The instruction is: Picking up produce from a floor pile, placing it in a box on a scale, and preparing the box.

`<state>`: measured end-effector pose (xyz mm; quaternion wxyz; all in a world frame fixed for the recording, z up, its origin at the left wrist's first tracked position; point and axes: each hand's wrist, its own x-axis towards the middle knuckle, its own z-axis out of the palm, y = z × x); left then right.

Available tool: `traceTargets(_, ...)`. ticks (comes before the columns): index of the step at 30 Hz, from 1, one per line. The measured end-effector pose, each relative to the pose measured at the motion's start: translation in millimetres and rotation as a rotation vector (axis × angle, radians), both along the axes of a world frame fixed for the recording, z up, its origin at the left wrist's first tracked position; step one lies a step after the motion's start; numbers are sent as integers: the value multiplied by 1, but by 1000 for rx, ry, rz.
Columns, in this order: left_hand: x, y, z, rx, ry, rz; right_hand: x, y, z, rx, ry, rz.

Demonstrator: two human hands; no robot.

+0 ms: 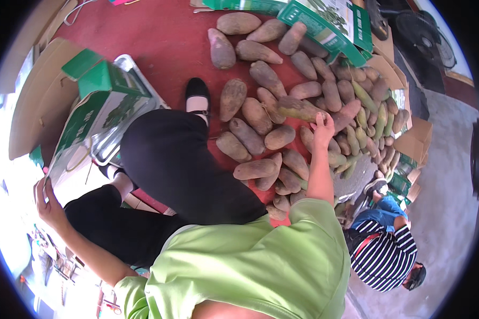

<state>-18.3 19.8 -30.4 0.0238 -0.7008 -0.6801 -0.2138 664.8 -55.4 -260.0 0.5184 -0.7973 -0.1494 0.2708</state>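
In my right hand [322,125] is one end of a long, brownish-green root vegetable [299,109], with the fingers closed on its right end. It is held over several similar dusty oblong root vegetables [253,115], brown to purplish, spread across the red floor covering [159,32]. My left hand [49,204] is at the far left, its fingers closed at the lower edge of an open green and white carton [90,114]. The carton leans beside my knee, and its inside is mostly hidden.
A dense heap of greener roots [370,114] lies to the right. Behind it is an opened green carton [330,29]; a metal tray [135,74] stands behind the left carton. A person in a striped shirt [386,255] crouches at lower right. A black fan [423,40] stands at upper right.
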Motion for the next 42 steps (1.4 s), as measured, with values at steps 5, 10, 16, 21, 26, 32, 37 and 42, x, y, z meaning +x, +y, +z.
traceTargets(5, 20, 5, 7, -18, 5, 28, -28, 22, 34, 89, 21, 92)
traceTargets(10, 28, -3, 18, -18, -29, 72, -67, 63, 63, 258, 92, 205)
traceTargets(16, 44, 7, 30, -9, 5, 58, -112, 111, 124, 457, 138, 352)
traceTargets(21, 38, 1, 33, 6, 56, 62, -194, 168, 206, 661, 123, 575)
traceTargets(26, 31, -1, 34, 24, 58, 38, -289, 211, 265, 843, 250, 835)
traceTargets(32, 28, 3, 27, 29, 84, 18, -402, 226, 272, 757, 469, 1207)
traceTargets(37, 24, 2, 23, 67, 76, 18, -446, 236, 247, 543, 86, 1403)
traceTargets(42, 22, 0, 22, 102, 65, 8, -400, 219, 245, 698, 101, 1207)
